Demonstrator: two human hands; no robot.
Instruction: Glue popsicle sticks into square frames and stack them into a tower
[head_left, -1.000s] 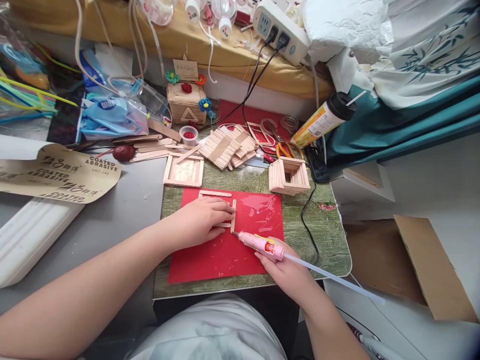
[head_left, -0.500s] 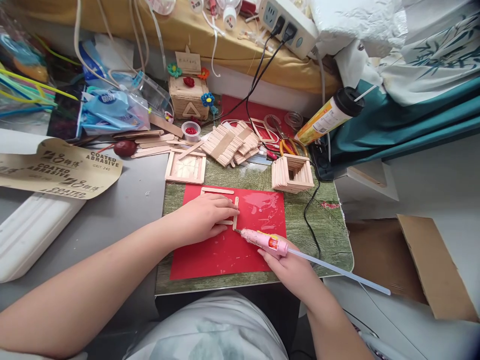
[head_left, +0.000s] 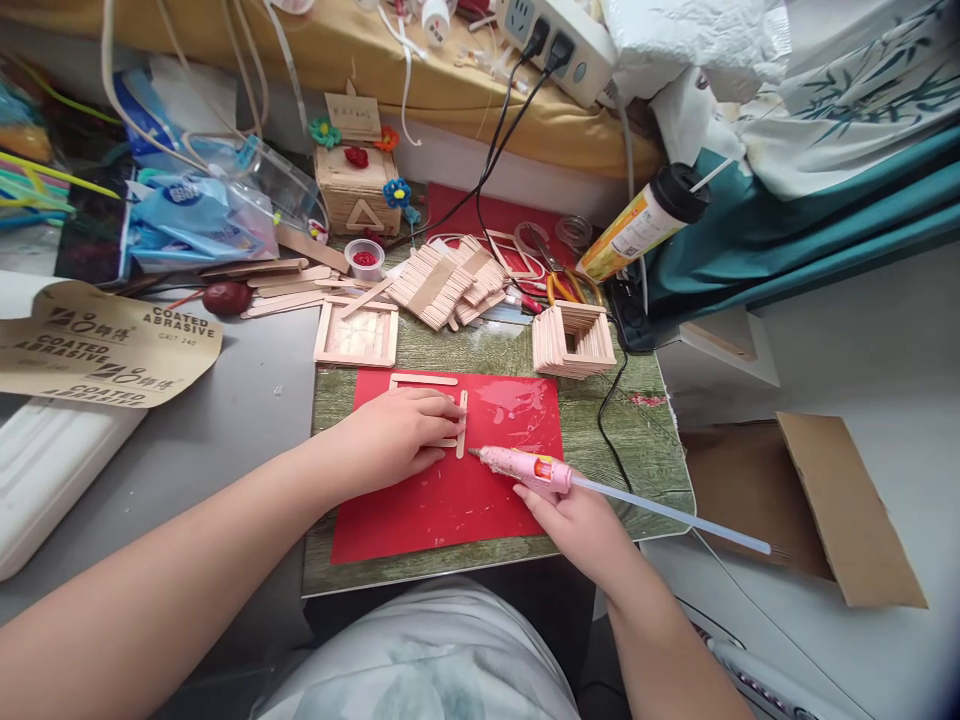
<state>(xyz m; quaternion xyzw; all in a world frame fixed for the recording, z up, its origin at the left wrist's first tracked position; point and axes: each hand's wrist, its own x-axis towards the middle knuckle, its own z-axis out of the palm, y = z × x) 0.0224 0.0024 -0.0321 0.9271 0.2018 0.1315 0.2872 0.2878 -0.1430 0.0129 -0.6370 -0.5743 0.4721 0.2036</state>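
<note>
My left hand lies palm down on the red sheet, its fingertips pressed on the upright craft stick. Another craft stick lies crosswise beyond the fingers, and parts of more sticks show at the hand's edges; my palm hides the rest. In my right hand is a pink glue gun, gripped by its handle, with a long clear glue stick out of its back. The gun's nozzle points left, a little to the right of the upright stick's near end.
Behind the sheet stand a square stick frame with a base, piled craft sticks and a stacked stick box. A drink cup leans at the back right near scissors. Sandpaper lies left; a black cable runs right.
The glue gun's nozzle has come away from the stick's near end and now sits just right of it. My left fingers remain at the stick. The whole view has shifted slightly.
</note>
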